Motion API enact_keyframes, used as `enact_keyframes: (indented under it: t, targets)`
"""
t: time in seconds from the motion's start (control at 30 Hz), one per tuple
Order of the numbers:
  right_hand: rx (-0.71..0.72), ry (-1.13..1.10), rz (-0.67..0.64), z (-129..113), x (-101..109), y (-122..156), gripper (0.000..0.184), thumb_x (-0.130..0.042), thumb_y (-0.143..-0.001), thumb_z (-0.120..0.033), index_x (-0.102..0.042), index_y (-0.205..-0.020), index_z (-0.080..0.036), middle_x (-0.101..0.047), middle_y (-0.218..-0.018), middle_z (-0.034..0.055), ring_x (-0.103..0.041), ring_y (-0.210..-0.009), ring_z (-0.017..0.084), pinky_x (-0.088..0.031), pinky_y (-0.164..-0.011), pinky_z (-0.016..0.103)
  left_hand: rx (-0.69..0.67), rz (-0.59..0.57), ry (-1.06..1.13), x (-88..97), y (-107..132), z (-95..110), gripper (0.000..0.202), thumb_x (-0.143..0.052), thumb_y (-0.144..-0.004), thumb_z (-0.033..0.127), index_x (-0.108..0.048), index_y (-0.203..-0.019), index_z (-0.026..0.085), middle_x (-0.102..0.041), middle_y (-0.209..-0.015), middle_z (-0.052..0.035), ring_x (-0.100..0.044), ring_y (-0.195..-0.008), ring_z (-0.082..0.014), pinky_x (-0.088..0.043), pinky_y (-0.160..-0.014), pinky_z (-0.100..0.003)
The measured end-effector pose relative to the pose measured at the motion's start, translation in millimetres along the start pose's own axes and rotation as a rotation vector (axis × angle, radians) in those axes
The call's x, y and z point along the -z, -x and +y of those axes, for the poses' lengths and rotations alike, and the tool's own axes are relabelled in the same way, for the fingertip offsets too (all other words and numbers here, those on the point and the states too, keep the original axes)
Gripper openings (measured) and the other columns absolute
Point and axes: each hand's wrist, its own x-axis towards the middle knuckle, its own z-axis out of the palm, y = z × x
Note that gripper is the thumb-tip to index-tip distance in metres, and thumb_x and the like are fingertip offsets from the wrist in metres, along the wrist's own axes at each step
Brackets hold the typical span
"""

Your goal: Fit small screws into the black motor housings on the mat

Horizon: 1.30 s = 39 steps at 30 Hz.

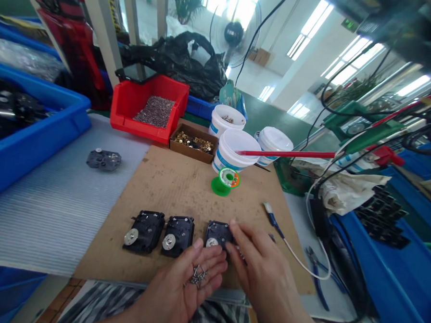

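Observation:
My left hand (190, 285) lies palm up, cupped around a small heap of silver screws (198, 275). Close beside it, my right hand (259, 260) has curled fingers at the right edge of a black plastic housing with a silver disc (217, 231); anything between the fingertips is too small or hidden to make out. My hands partly cover that housing. To its left, a second black housing (178, 234) and a third black housing (146, 230) stand in a row on the cardboard sheet (171, 183), each with a silver disc at its lower left.
Behind are a red bin of small metal parts (119, 106), a cardboard box of brass parts (190, 153), white tubs (234, 150) and a green solder spool (221, 186). Right lie a cabled tool (273, 220) and pliers (318, 277). A grey plate (103, 160) lies left, near a blue crate (39, 133).

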Motion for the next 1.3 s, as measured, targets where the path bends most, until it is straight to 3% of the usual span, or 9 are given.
enact_keyframes:
  t: [0.13,0.3,0.43,0.57,0.73,0.93,1.07,1.3]
  targets:
    - [0.119,-0.323,-0.035,-21.2,7.4,16.7,0.021,-0.043,-0.099,-0.016,-0.064,-0.097,-0.017,-0.068,-0.085,0.0056,-0.062,-0.071,0.017,-0.053,-0.064,0.027,-0.051,-0.063,0.014,4.6,4.0,-5.0,0.041,-0.046,-0.096,0.038,-0.075,-0.101,0.009,-0.073,-0.112,-0.0141,-0.056,-0.121,-0.0262,-0.045,-0.1,-0.035]
    - [0.085,-0.368,-0.084,-25.7,10.1,23.3,0.021,-0.046,-0.092,-0.009,-0.063,-0.083,-0.017,-0.066,-0.076,0.004,-0.06,-0.065,0.016,-0.051,-0.058,0.024,-0.032,-0.153,-0.038,14.4,4.8,-16.9,0.04,-0.064,-0.085,0.044,-0.073,-0.11,0.013,-0.071,-0.118,-0.0112,-0.052,-0.124,-0.0267,-0.046,-0.097,-0.033]
    - [0.075,-0.414,-0.15,-18.2,19.0,19.8,0.017,-0.049,-0.084,-0.008,-0.059,-0.075,-0.018,-0.063,-0.073,0.0025,-0.059,-0.062,0.015,-0.048,-0.053,0.021,-0.041,-0.179,-0.08,11.8,3.7,-23.4,0.033,-0.069,-0.083,0.038,-0.074,-0.108,0.017,-0.071,-0.119,-0.0084,-0.053,-0.123,-0.0267,-0.045,-0.097,-0.033]
    - [-0.009,-0.502,-0.244,-7.2,26.1,20.7,0.013,-0.053,-0.082,-0.008,-0.061,-0.08,-0.018,-0.062,-0.082,0.0027,-0.06,-0.071,0.014,-0.049,-0.06,0.021,-0.053,-0.227,-0.073,4.8,1.2,-26.9,0.025,-0.067,-0.085,0.032,-0.075,-0.104,0.018,-0.074,-0.11,-0.0076,-0.062,-0.109,-0.0232,-0.046,-0.096,-0.034]
    - [-0.069,-0.544,-0.213,11.7,30.2,24.4,0.016,-0.05,-0.088,-0.009,-0.063,-0.086,-0.019,-0.059,-0.083,0.0022,-0.058,-0.072,0.013,-0.046,-0.062,0.022,-0.006,-0.218,-0.09,0.5,-4.2,-27.4,0.028,-0.068,-0.083,0.036,-0.075,-0.099,0.014,-0.075,-0.102,-0.01,-0.067,-0.099,-0.0226,-0.047,-0.095,-0.037]
    - [-0.094,-0.383,-0.069,56.0,14.8,7.7,0.014,-0.052,-0.091,-0.014,-0.065,-0.089,-0.018,-0.061,-0.085,0.0051,-0.059,-0.08,0.017,-0.048,-0.07,0.028,0.007,-0.096,-0.08,-14.6,-13.8,-24.5,0.041,-0.084,-0.065,0.038,-0.076,-0.095,0.012,-0.076,-0.107,-0.0142,-0.064,-0.111,-0.0297,-0.046,-0.099,-0.038]
    - [-0.036,-0.19,-0.153,70.5,0.9,-4.2,0.013,-0.055,-0.091,-0.013,-0.067,-0.089,-0.016,-0.062,-0.086,0.0061,-0.057,-0.083,0.02,-0.048,-0.074,0.032,0.0,-0.065,-0.023,-23.7,-20.3,-26.3,0.044,-0.088,-0.059,0.034,-0.076,-0.095,0.012,-0.076,-0.109,-0.014,-0.065,-0.112,-0.0302,-0.046,-0.1,-0.039]
    - [0.032,-0.027,-0.252,69.0,-5.0,-11.7,0.009,-0.061,-0.089,-0.013,-0.065,-0.081,-0.016,-0.062,-0.084,0.0051,-0.055,-0.08,0.021,-0.044,-0.074,0.033,0.011,-0.041,0.036,-21.1,-25.2,-29.3,0.052,-0.089,-0.058,0.035,-0.073,-0.1,0.008,-0.074,-0.112,-0.0179,-0.063,-0.115,-0.0317,-0.044,-0.103,-0.041]
